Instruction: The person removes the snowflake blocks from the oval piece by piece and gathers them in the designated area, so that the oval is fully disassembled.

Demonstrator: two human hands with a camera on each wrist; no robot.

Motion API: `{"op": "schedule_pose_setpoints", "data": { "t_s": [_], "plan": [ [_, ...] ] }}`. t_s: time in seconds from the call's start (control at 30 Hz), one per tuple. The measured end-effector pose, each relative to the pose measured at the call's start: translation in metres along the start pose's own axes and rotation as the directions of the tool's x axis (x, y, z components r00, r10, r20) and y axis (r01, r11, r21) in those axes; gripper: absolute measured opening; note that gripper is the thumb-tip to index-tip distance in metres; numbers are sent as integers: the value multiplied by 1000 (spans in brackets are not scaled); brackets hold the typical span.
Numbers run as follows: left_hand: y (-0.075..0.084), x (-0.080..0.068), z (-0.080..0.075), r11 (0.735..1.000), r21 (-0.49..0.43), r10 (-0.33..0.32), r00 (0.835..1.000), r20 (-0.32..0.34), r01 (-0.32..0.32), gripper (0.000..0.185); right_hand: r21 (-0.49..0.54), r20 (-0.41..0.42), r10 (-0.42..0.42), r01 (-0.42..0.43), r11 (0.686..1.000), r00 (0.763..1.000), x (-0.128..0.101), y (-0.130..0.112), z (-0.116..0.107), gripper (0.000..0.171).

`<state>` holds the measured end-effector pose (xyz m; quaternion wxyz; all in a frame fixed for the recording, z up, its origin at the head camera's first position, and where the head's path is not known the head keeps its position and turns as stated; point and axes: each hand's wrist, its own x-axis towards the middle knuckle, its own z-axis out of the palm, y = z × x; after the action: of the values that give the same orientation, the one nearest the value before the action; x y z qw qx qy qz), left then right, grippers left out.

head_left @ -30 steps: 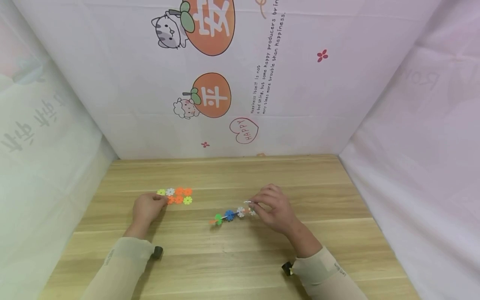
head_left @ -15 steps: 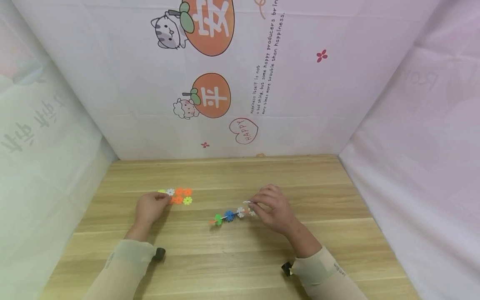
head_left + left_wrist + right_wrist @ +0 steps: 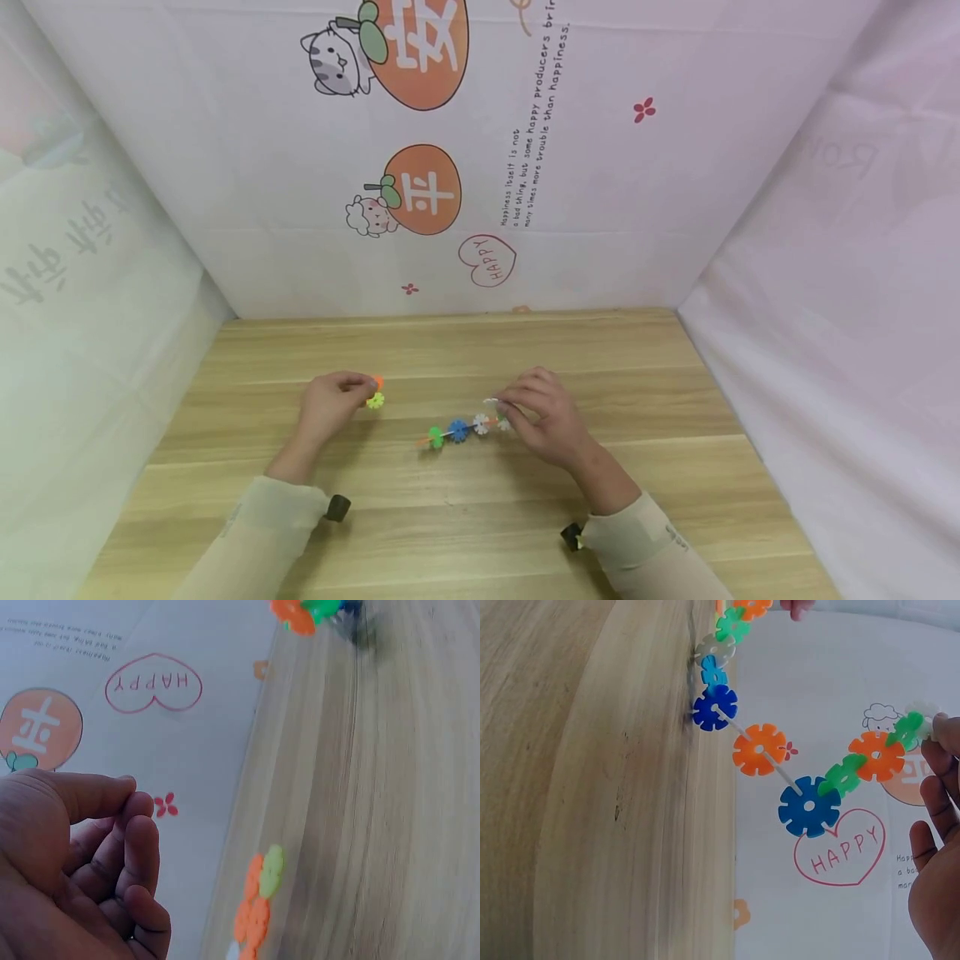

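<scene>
My right hand pinches the white end disc of a chain of slotted plastic snowflake discs. Linked discs in white, green, orange and blue, such as a large blue disc, show in the right wrist view, and the chain slants away toward its orange far end. My left hand is over a group of loose discs, its thumb and forefinger tips together and nothing showing between them in the left wrist view. A yellow-green disc and an orange disc peek out beyond its fingertips; the hand hides others.
Several flat loose discs, orange ones among them, lie close together on the wooden table. A printed white cloth hangs at the table's far edge, with more white cloth along both sides.
My left hand has shifted right and slightly away from me, now covering most of the loose discs. The right hand and the chain have barely moved.
</scene>
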<state>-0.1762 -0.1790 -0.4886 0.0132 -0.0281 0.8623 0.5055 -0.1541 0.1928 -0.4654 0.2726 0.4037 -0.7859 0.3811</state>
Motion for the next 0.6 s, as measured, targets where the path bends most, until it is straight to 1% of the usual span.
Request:
{"op": "schedule_pose_setpoints", "data": {
  "t_s": [0.1, 0.23, 0.4, 0.5, 0.6],
  "plan": [
    [8, -2, 7, 999, 0, 35, 999, 15, -35, 30, -2, 0, -7, 7, 1000, 1000, 1, -1, 0, 13],
    [18, -5, 17, 998, -21, 56, 997, 45, -55, 27, -10, 0, -16, 16, 1000, 1000, 3, -2, 0, 13],
    [28, -7, 29, 995, -15, 96, 993, 62, -95, 22, -15, -1, -19, 18, 1000, 1000, 3, -3, 1, 14],
    [34, -10, 35, 994, -23, 113, 989, 98, -111, 20, -19, 7, -8, 9, 1000, 1000, 4, -4, 1, 13],
    [40, -14, 42, 990, -43, 140, 980, 142, -135, 18, -25, 12, -4, 4, 1000, 1000, 4, -5, 1, 12]
  ]
}}
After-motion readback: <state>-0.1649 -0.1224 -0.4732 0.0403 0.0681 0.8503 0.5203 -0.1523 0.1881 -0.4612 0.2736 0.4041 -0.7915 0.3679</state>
